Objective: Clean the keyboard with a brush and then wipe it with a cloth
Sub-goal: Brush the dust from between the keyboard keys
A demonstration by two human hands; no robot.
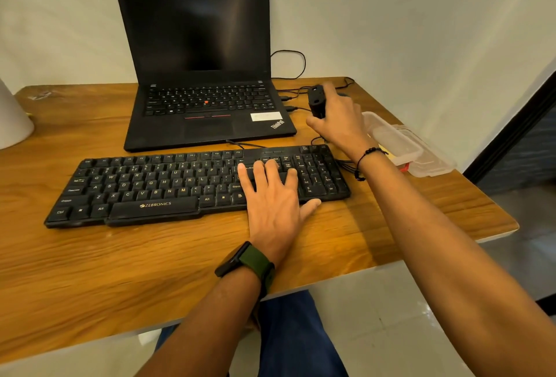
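Note:
The black Zebronics keyboard lies across the middle of the wooden table. My left hand rests flat on its right part, fingers spread over the keys beside the number pad, thumb at the front edge. My right hand is beyond the keyboard's right end. It is closed around a black mouse, which is lifted and tilted so its underside shows. I see no brush or cloth that I can name.
An open black laptop stands behind the keyboard, with cables running from its right side. A clear plastic container with something yellow and red under it sits at the right table edge. A white object stands far left.

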